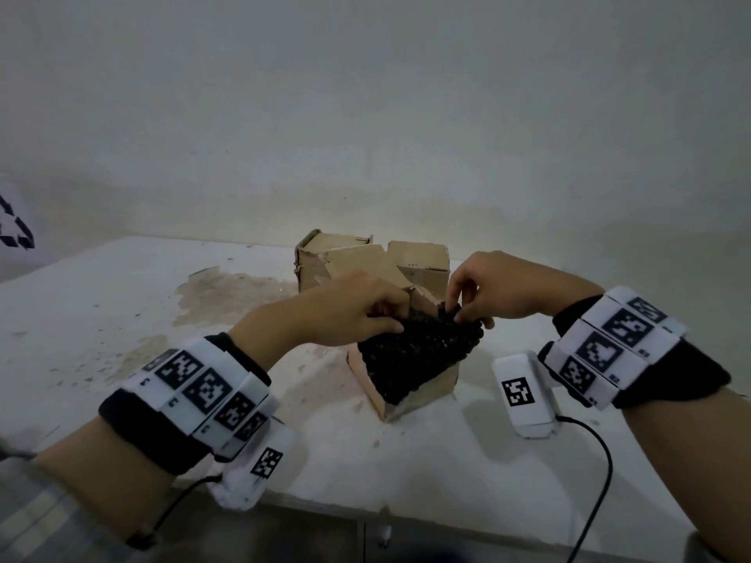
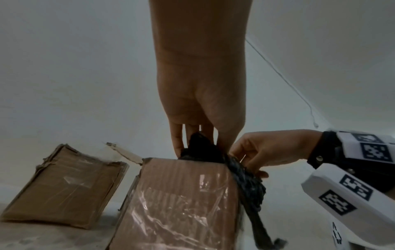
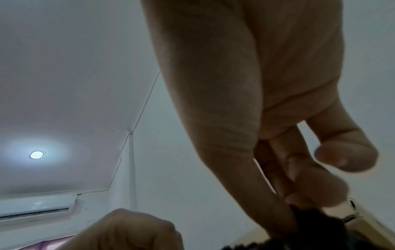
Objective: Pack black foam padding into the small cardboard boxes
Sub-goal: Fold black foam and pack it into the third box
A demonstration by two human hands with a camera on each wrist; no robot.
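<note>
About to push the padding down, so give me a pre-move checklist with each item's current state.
1. Left hand grips the black bumpy foam padding: ok.
2. Right hand pinches the padding's far edge: ok.
3. Padding fully inside the small brown cardboard box: not ok, it bulges over the rim.
4. Box flap folded clear of the opening: ok.
5. Box sits flat on the white stained table: ok.
6. Room left inside box: cannot tell.

We hold black foam over the open box on the white table. Our left hand grips its left edge, while our right hand pinches its far corner. Two more boxes stand just behind.
</note>
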